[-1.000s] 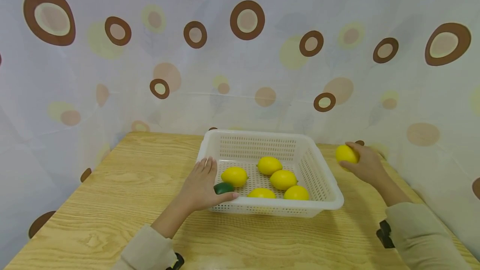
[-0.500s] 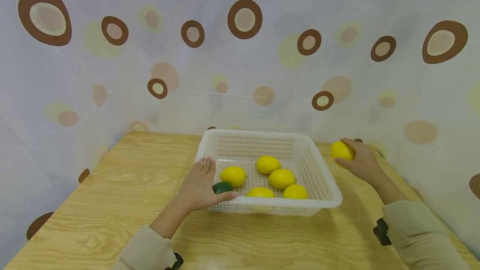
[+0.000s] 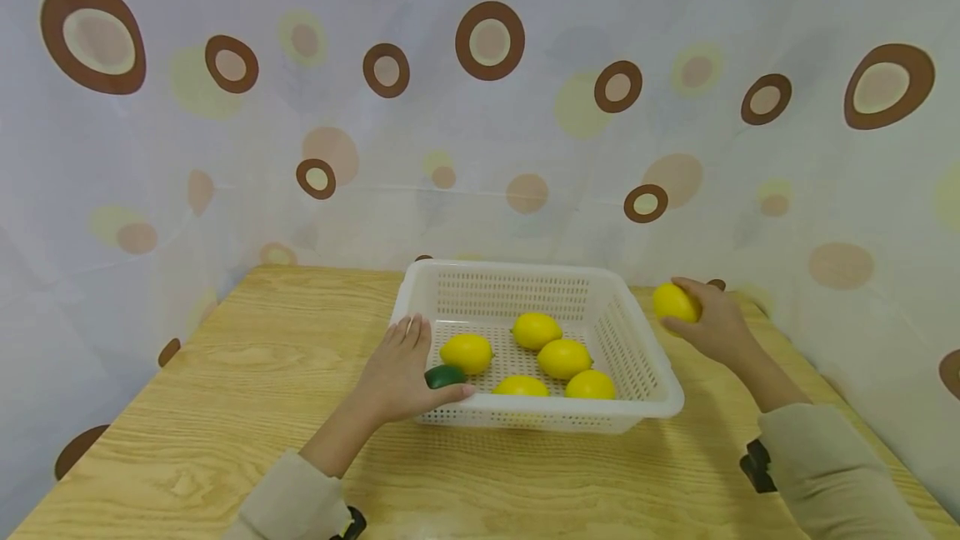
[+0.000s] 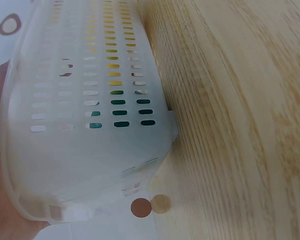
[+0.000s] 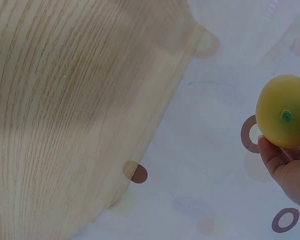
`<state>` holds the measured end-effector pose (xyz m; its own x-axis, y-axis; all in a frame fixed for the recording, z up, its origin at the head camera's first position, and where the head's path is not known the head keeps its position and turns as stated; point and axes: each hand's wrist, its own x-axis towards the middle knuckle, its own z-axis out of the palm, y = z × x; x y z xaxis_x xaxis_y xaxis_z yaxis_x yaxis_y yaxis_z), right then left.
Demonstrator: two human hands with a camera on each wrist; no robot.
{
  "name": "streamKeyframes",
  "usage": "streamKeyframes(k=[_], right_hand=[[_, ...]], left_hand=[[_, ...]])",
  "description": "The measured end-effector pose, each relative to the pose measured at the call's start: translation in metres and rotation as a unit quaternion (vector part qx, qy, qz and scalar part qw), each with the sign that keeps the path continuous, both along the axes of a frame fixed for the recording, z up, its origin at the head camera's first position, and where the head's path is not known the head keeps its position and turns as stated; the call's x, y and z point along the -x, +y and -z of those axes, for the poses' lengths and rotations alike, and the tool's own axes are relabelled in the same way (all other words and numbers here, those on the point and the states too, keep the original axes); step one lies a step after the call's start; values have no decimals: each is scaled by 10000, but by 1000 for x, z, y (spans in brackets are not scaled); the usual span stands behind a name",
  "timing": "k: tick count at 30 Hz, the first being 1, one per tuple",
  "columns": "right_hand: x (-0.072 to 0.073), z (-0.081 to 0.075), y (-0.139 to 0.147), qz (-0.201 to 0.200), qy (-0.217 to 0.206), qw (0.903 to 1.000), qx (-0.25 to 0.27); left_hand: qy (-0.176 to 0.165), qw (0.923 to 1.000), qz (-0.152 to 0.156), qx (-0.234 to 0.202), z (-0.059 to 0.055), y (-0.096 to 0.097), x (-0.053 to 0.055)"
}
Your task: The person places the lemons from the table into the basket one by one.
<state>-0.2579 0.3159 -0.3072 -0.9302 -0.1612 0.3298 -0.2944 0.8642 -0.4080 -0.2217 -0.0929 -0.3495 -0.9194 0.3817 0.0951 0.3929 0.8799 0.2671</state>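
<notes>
My right hand (image 3: 712, 323) pinches a yellow lemon (image 3: 673, 302) between thumb and fingers, above the table to the right of a white plastic basket (image 3: 652, 357). In the right wrist view, the held lemon (image 5: 280, 112) shows a small green tip. Across the basket's front left corner lies my left hand (image 3: 397, 373), fingers stretched along the left rim and thumb on the front rim. Inside are several lemons (image 3: 565, 358). A dark green rounded thing (image 3: 444, 376) sits close by my left thumb, partly hidden by that hand.
The wooden table (image 3: 247, 407) bears the basket near its middle. A pale curtain (image 3: 420, 123) with brown ring patterns hangs behind and along both sides. In the right wrist view, the table edge (image 5: 160, 125) runs diagonally beside the curtain.
My right hand has moved a little left toward the basket with the lemon in it. My left hand has stayed on the basket's corner.
</notes>
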Motion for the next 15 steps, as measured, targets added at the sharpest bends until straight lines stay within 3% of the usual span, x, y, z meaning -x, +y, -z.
streamKeyframes(k=[15], right_hand=[[3,-3,-16,-191,-8,9998,-8]], left_hand=[[-59,10000,2,-28,-3,0,-2]])
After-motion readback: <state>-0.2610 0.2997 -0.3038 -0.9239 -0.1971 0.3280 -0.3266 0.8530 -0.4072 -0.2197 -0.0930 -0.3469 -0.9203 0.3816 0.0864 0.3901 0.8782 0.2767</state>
